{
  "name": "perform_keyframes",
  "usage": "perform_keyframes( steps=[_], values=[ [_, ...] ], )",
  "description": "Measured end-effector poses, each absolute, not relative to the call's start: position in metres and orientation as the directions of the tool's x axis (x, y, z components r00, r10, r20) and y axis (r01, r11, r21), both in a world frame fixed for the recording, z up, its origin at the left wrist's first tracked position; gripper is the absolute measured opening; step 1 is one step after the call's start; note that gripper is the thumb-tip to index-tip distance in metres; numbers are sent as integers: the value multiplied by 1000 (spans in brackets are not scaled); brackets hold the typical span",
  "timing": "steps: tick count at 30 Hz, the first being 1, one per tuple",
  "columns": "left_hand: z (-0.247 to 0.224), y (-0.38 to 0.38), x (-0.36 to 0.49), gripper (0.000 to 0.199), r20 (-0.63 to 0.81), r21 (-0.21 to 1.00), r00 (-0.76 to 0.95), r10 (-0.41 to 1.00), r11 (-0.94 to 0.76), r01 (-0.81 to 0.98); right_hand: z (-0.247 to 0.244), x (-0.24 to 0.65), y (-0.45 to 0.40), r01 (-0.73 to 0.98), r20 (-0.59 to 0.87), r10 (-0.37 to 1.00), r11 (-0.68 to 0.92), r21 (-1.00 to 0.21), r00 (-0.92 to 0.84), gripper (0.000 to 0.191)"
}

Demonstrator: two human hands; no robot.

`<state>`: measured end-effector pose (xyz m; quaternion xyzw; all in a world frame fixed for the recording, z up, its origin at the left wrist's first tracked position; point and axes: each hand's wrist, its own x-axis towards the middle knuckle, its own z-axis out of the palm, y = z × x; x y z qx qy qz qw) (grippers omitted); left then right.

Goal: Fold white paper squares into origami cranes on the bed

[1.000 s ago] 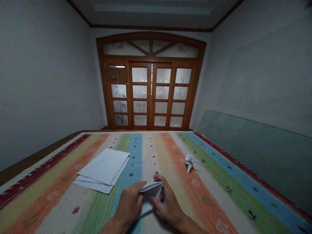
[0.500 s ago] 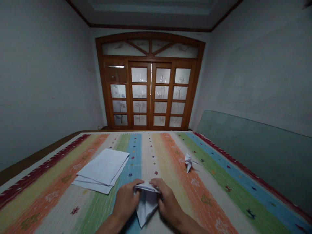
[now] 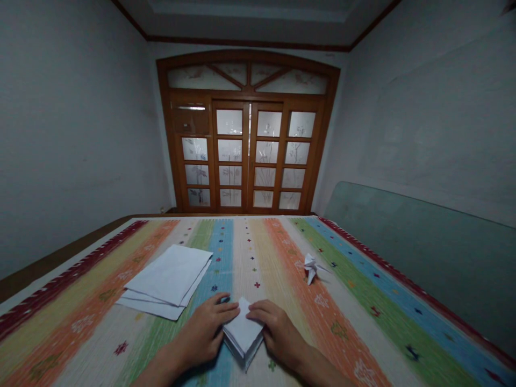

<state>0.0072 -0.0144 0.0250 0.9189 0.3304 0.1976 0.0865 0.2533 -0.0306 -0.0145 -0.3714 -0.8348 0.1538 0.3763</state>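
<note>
Beside left hand (image 3: 200, 330), stacked paper sheets (image 3: 165, 282); paper crane (image 3: 310, 267) farther right.

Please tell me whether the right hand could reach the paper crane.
Probably yes: the right hand rests on the folded paper, and only the striped cover lies between it and the paper crane.

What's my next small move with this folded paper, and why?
I'd probably press along the near edges of the folded white paper to sharpen its creases. Your left hand and right hand already rest on either side of it, and its layers appear slightly apart along the near-left edge, so it may not be lying fully flat.
</note>
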Motion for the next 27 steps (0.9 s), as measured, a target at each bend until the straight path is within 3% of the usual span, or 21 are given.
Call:
perform_keyframes(
  steps=[10,20,27],
  values=[
    [14,-6,-9,81,255,350,721,644,-757,552,-5,262,-34,523,474,710,705,-479,-521,49],
    [19,-10,0,35,304,361,671,677,-733,576,5,258,-37,557,463,738,674,-485,-491,28],
    [11,-17,13,56,346,208,725,595,-802,560,3,260,-38,645,364,759,651,-401,-540,47]
  ],
)
